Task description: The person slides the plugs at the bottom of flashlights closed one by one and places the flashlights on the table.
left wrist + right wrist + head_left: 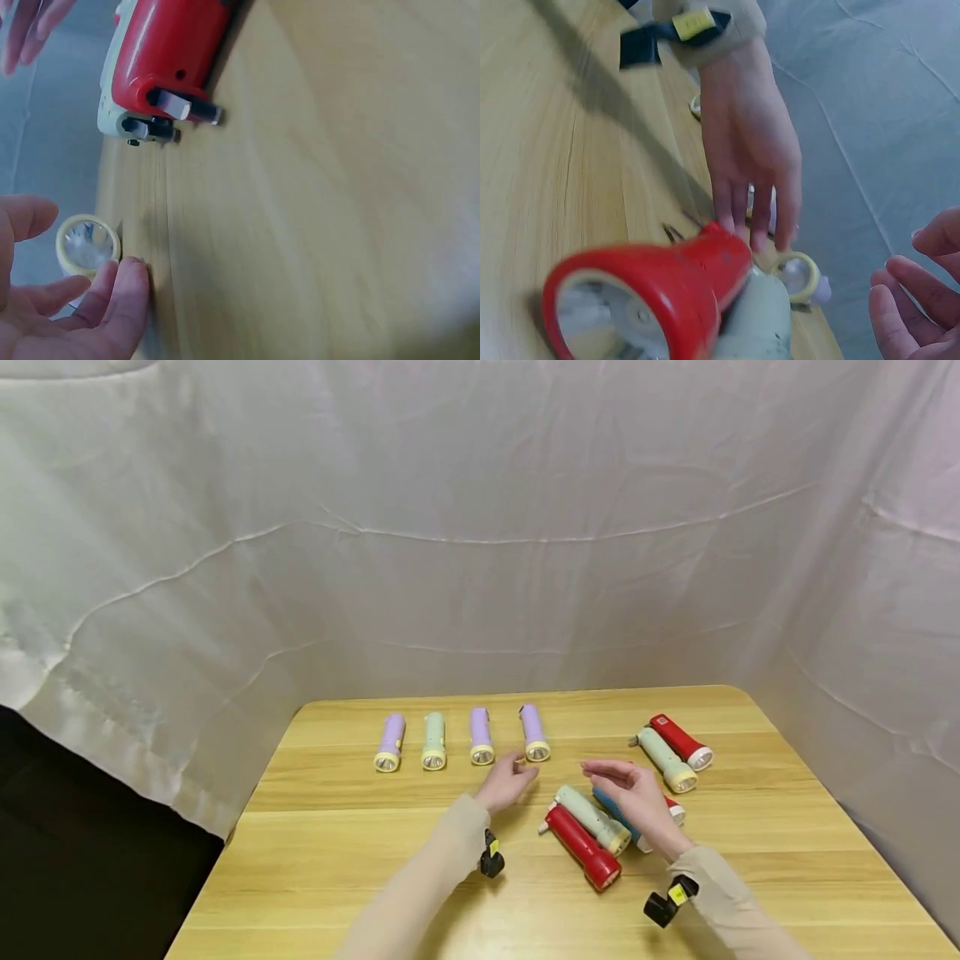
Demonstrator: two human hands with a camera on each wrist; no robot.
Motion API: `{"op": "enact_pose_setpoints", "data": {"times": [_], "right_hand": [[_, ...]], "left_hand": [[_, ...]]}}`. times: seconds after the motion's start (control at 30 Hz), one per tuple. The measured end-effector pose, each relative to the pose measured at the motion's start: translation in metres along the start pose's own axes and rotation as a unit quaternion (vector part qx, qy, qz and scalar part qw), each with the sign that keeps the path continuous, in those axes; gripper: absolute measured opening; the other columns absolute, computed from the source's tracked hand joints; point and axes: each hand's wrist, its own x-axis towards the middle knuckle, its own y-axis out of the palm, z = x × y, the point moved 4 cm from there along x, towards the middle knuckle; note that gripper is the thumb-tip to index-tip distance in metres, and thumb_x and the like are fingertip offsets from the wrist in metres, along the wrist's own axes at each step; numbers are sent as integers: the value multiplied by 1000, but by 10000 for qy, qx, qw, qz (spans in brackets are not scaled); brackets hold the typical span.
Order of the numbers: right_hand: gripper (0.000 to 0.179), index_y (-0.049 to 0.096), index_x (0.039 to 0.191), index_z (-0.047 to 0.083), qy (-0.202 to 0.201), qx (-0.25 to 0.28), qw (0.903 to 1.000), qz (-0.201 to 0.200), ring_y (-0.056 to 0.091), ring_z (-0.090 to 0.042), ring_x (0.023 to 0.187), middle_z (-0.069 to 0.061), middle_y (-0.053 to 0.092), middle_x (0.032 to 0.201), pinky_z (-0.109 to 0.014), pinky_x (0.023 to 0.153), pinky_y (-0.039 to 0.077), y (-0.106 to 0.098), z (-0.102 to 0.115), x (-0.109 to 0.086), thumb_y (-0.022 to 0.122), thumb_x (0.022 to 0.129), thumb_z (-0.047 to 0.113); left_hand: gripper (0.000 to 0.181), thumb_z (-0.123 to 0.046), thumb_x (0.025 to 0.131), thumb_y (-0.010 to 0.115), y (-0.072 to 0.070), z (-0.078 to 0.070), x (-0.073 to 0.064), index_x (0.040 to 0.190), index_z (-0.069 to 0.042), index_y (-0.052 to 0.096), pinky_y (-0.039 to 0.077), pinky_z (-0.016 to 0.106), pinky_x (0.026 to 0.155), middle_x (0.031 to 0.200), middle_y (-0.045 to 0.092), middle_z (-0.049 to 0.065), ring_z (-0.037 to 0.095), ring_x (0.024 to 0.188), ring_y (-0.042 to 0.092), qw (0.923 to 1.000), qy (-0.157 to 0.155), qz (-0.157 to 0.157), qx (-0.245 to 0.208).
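My left hand hovers empty over the table, its fingers loosely bent, just in front of the rightmost lavender flashlight. In the left wrist view, a pale yellow flashlight rim shows beyond the fingertips. My right hand is above a blue flashlight and hides part of it; its fingers are extended and hold nothing. Beside it lie a pale green flashlight and a red flashlight, side by side and slanted. Another flashlight's white head peeks out behind the right hand.
Along the back of the wooden table stretches a row: a lavender flashlight, a mint flashlight and another lavender flashlight. At right lie a green flashlight and a red flashlight. Grey cloth hangs around the table.
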Motion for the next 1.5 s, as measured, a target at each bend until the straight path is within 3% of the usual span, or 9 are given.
{"op": "enact_pose_setpoints", "data": {"times": [0.17, 0.3, 0.47, 0.6, 0.7, 0.9, 1.0, 1.13, 1.5], "right_hand": [[32, 65, 129, -1, -360, -535, 9979, -25, 69, -7, 108, -24, 68, 128, -9, 86, 52, -13, -1, 2, 63, 99, 10], [31, 65, 127, -4, -811, -1207, 9894, -44, 70, -30, 109, -25, 70, 123, -11, 83, 54, -24, 0, 2, 62, 97, 4], [31, 66, 124, -5, -1243, -2097, 9697, -162, 70, -41, 107, -26, 70, 120, -33, 86, 62, -38, 2, 1, 65, 93, 0], [36, 65, 125, -4, -1647, -2992, 9395, -247, 66, -44, 113, -27, 68, 124, -56, 91, 56, -51, 4, 2, 69, 89, -2], [40, 64, 125, -5, -1893, -3546, 9152, -305, 63, -47, 114, -29, 66, 126, -63, 93, 53, -62, 4, 5, 71, 85, -2], [47, 61, 127, -9, -1607, -4226, 8918, -171, 57, -56, 117, -36, 58, 131, -72, 98, 45, -82, -2, 13, 72, 83, 3], [48, 60, 128, -9, -1473, -4464, 8826, -77, 58, -56, 114, -37, 58, 129, -72, 97, 45, -88, -9, 16, 72, 84, 7], [47, 61, 126, -8, -1316, -4654, 8752, 37, 60, -52, 105, -35, 60, 120, -69, 92, 49, -90, -18, 19, 72, 85, 11], [44, 60, 128, -6, -700, -4713, 8782, 412, 56, -52, 107, -39, 54, 124, -68, 87, 50, -92, -36, 30, 68, 91, 17]], "left_hand": [[51, -25, 102, 55, -10, -8, -16, 146, 1, 47, 53, 48, 101, 123, 63, 19, 33, 115, 63, 9959, 731, 155, 502], [50, -24, 102, 55, -20, -16, -29, 146, -1, 48, 56, 46, 97, 130, 61, 21, 33, 112, 65, 9828, 1340, 183, 1257], [48, -25, 103, 56, -29, -26, -46, 146, -7, 49, 52, 44, 105, 141, 58, 14, 29, 122, 62, 9569, 1789, 173, 2280], [47, -26, 103, 56, -31, -33, -58, 148, -12, 49, 47, 39, 113, 142, 57, 7, 23, 129, 58, 9264, 2111, 219, 3109], [47, -30, 103, 56, -32, -37, -65, 147, -14, 50, 47, 35, 112, 140, 58, 4, 20, 128, 57, 9011, 2420, 181, 3595], [46, -28, 101, 60, -33, -38, -76, 145, -15, 54, 48, 35, 110, 138, 59, 3, 19, 127, 57, 8712, 2825, 104, 4013], [45, -29, 102, 59, -32, -34, -80, 145, -17, 53, 47, 37, 112, 140, 58, 3, 20, 130, 55, 8684, 2767, 212, 4110], [44, -29, 103, 57, -31, -29, -84, 145, -18, 53, 46, 39, 113, 144, 56, 4, 21, 133, 53, 8731, 2679, 358, 4058], [44, -29, 102, 58, -30, -22, -88, 144, -18, 54, 46, 39, 113, 143, 57, 4, 21, 131, 56, 8780, 2710, 328, 3931]]}}
